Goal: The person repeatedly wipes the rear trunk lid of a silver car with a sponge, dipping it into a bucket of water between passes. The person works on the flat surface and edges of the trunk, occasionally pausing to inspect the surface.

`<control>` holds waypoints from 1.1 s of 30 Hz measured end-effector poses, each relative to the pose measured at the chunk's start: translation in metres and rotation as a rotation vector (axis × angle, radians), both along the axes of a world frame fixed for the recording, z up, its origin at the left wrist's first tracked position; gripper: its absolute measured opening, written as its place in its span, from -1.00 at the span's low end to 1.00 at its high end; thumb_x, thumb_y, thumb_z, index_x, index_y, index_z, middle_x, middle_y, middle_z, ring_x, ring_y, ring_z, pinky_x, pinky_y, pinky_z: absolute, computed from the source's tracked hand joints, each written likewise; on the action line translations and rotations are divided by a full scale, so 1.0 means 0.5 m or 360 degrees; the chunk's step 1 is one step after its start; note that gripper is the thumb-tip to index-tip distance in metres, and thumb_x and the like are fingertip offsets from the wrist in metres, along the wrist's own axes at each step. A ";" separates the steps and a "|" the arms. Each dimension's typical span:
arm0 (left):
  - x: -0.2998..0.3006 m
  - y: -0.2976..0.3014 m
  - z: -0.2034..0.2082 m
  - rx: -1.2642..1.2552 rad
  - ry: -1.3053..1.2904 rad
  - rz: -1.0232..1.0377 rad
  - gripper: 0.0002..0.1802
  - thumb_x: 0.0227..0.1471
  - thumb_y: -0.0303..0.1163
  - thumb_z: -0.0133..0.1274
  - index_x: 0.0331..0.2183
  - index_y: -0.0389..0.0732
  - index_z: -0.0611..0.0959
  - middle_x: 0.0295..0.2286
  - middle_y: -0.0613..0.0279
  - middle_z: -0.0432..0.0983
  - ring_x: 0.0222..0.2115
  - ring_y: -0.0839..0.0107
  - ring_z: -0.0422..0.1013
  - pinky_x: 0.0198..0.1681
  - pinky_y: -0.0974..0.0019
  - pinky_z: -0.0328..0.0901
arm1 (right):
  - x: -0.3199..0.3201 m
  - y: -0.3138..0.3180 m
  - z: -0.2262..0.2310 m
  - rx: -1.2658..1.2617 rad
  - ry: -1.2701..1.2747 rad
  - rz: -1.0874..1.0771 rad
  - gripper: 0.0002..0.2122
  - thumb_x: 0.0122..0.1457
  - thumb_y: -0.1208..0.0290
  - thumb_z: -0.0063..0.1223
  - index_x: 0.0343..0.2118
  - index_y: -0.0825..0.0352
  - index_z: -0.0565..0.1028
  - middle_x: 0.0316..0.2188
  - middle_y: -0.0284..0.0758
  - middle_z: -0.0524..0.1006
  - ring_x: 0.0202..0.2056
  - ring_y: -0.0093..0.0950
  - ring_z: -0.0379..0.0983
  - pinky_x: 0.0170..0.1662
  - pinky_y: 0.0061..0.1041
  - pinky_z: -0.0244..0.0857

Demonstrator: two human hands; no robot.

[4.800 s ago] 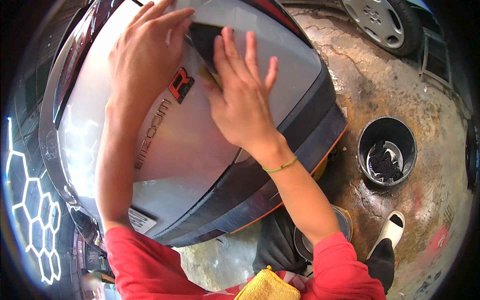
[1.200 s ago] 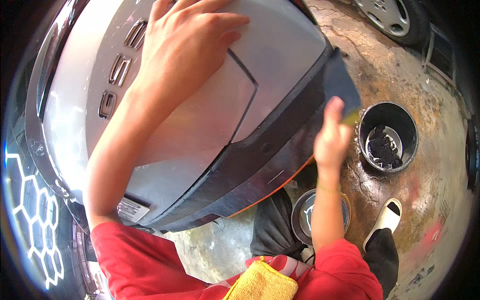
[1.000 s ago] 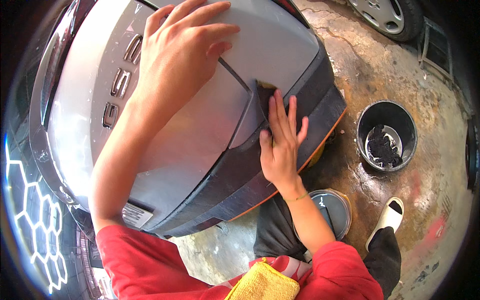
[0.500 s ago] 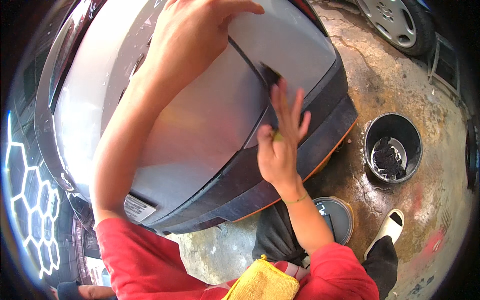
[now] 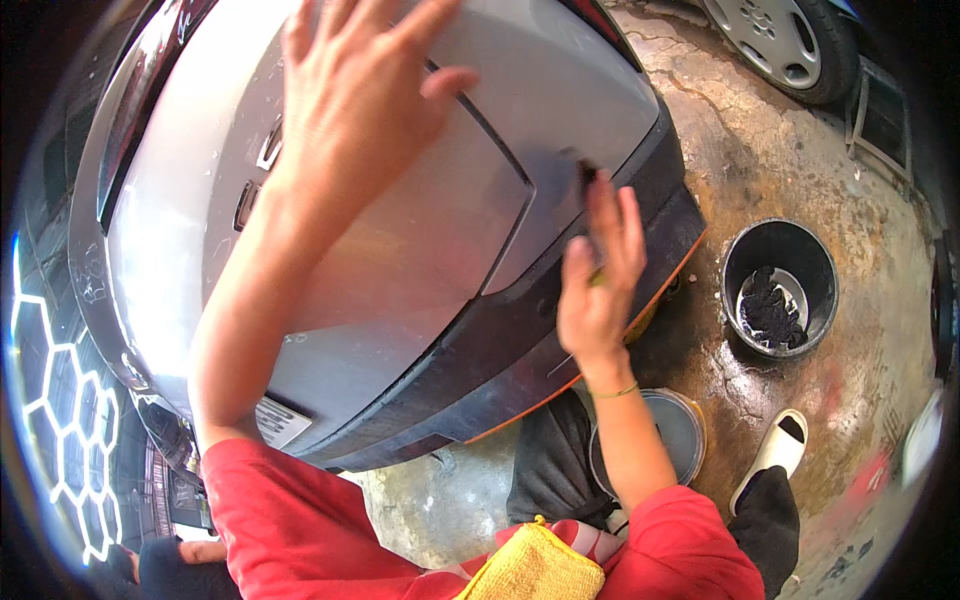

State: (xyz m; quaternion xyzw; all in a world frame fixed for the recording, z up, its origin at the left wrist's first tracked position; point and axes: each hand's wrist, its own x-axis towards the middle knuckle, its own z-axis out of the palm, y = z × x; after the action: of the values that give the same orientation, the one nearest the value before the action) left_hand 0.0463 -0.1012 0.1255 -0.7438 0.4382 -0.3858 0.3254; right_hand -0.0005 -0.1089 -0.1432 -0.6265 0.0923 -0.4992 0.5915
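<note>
The silver rear panel (image 5: 400, 250) of a car stands in front of me, with a dark seam running down it. My left hand (image 5: 370, 85) is over the panel's upper part, fingers spread and holding nothing. Lower right, my right hand (image 5: 605, 275) is at the panel's corner by the dark bumper (image 5: 520, 330). It grips a dark, thin pad (image 5: 587, 178) against the paint; motion blurs the pad, and a bit of yellow-green shows by the thumb. I cannot make out its exact kind.
A black bucket (image 5: 780, 240) with dark wet cloth inside stands on the wet concrete floor to the right. A round dark-lidded tub (image 5: 680, 430) sits below my right forearm. A yellow cloth (image 5: 540, 570) hangs at my chest. Another car's wheel (image 5: 770, 40) is at upper right.
My right hand has slid to the right across the panel with the dark pad. The left hand has shifted slightly up and left, its fingers now spread wider.
</note>
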 end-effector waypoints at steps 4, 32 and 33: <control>-0.003 -0.018 0.027 -0.0326 -0.0346 -0.0161 -0.55 -0.01 -0.38 0.29 -0.02 -0.05 0.67 0.03 0.09 0.50 0.11 0.14 0.36 0.14 0.09 0.28 | 0.007 0.036 -0.016 -0.0125 0.0354 0.0089 -0.43 0.44 0.03 -0.32 0.40 0.23 0.20 0.46 -0.36 0.06 0.48 -0.09 -0.23 0.37 0.21 -0.43; 0.051 0.001 0.023 -0.0001 0.0065 -0.0359 -0.62 0.05 -0.39 0.27 -0.04 0.00 0.72 0.06 0.25 0.55 0.17 0.24 0.38 0.25 0.08 0.26 | 0.122 -0.108 -0.052 0.0611 0.0464 -0.0098 -0.49 0.46 0.03 -0.30 0.20 0.40 0.37 0.29 0.00 0.29 0.33 0.05 0.09 0.30 0.13 -0.12; 0.040 0.008 -0.013 0.0135 0.0115 -0.0274 -0.56 0.02 -0.33 0.29 -0.01 0.02 0.69 0.16 0.27 0.44 0.24 0.24 0.27 0.32 -0.02 0.13 | 0.113 -0.126 -0.080 0.0820 0.0242 -0.0117 -0.51 0.46 0.07 -0.24 0.10 0.46 0.43 0.21 0.11 0.37 0.24 0.09 0.25 0.28 -0.02 0.06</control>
State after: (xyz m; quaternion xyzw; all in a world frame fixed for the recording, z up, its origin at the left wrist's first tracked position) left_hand 0.0665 -0.0972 0.1189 -0.7024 0.5279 -0.3663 0.3062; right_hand 0.0559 -0.1718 -0.1829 -0.4873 0.2831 -0.4318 0.7042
